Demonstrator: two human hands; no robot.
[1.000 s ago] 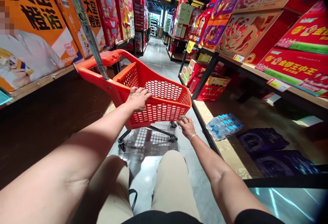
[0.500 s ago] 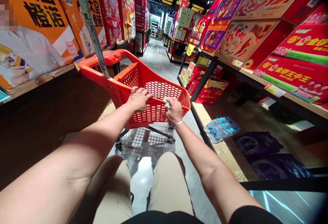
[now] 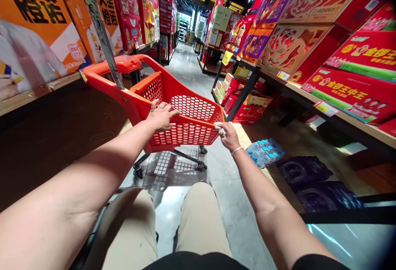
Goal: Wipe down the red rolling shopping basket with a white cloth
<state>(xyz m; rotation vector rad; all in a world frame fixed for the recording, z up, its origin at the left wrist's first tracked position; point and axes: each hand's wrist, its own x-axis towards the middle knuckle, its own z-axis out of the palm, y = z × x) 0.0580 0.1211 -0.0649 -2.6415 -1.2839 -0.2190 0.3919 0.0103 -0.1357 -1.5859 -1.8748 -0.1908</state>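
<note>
A red plastic shopping cart (image 3: 173,86) with perforated sides stands sideways in front of my knees. My left hand (image 3: 161,116) lies over its near rim, the fingers bent across the top edge. At the cart's right-hand corner, my right hand (image 3: 230,135) is closed around a crumpled whitish cloth (image 3: 220,128), which touches the rim there. A scuffed metal post (image 3: 102,35) rises by the cart's handle end. No goods show inside the basket, though its floor is partly hidden by the near wall.
Shelves of orange drink cartons (image 3: 34,27) line the left side. On the right, red boxes (image 3: 349,92) fill a shelf above packs of bottled water (image 3: 265,153) and dark purple packs (image 3: 305,171). A tiled aisle (image 3: 185,62) runs away between the shelves.
My right hand has slid along the rim to the right with the cloth, reaching the cart's corner. My left hand stays on the rim. The view has shifted slightly.
</note>
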